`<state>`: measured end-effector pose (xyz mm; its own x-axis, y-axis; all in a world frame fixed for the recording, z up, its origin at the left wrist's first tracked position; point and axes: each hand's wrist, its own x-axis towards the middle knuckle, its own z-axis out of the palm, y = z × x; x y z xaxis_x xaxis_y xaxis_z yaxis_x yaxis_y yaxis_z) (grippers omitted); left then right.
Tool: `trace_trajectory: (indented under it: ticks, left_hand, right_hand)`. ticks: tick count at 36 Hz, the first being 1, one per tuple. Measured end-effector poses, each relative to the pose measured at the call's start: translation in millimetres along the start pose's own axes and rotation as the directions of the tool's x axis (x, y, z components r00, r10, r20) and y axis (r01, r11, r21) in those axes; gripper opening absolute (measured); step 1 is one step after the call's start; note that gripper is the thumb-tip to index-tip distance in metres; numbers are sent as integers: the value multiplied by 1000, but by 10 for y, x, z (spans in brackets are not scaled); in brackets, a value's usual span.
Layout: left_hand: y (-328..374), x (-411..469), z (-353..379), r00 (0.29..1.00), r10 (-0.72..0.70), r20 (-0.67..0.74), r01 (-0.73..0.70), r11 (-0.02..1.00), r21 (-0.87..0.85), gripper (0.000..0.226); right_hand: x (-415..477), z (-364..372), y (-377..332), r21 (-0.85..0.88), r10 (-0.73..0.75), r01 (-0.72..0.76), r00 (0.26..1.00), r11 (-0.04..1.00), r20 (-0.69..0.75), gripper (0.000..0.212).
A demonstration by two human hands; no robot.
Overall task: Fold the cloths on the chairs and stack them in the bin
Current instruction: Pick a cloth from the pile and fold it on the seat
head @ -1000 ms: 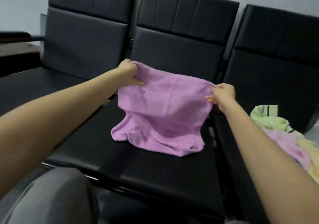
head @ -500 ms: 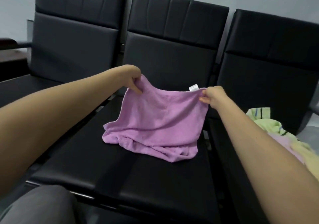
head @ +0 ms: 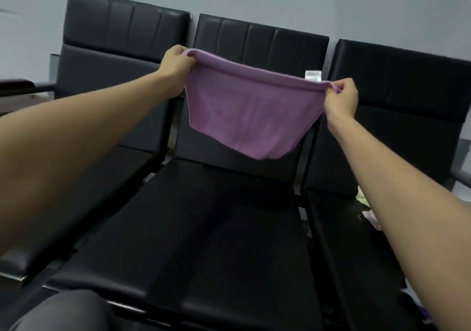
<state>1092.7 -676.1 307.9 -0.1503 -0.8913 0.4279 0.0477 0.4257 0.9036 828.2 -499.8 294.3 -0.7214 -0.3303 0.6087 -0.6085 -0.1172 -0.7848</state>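
Lifted clear of the middle chair [head: 216, 228], the purple cloth [head: 249, 116] now hangs mid-frame, stretched between both hands. The left hand [head: 175, 64] grips its upper-left corner. The right hand [head: 341, 98] pinches the upper-right corner beside a white tag [head: 313, 74]. Other cloths [head: 369, 216] peek in at the right edge.

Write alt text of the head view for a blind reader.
The left hand and right hand hold a purple cloth by its top corners, in the air above the middle black chair. Other cloths show on the right chair.
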Motion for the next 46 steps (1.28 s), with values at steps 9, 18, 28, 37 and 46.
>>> trace_trajectory:
  ticks: [9,18,28,37,46]
  left_hand:
    - [-191,-722,-661,553,-625,551,141,722,677,11]
    - [-720,-1498,-780,35,-939,342,-253,322,912,31]
    - [-1006,-1813,-620,76,-942,327,-279,295,914,38]
    - [-1211,-1908,-395,146,-906,396,-352,326,877,40]
    - [-1440,-1881,-215,157,-899,409,-454,302,838,37]
  right_hand:
    - [-467,-583,177,-605,619,-142,262,784,740,17]
    - [-1098,-821,619,-794,785,101,-266,600,560,24]
    - [-1802,-383,688,-658,678,167,-234,734,697,22]
    - [-2338,79,700,-653,738,344,-299,674,605,65]
    - [-2358,281,1012,-511,665,568,-88,645,741,31]
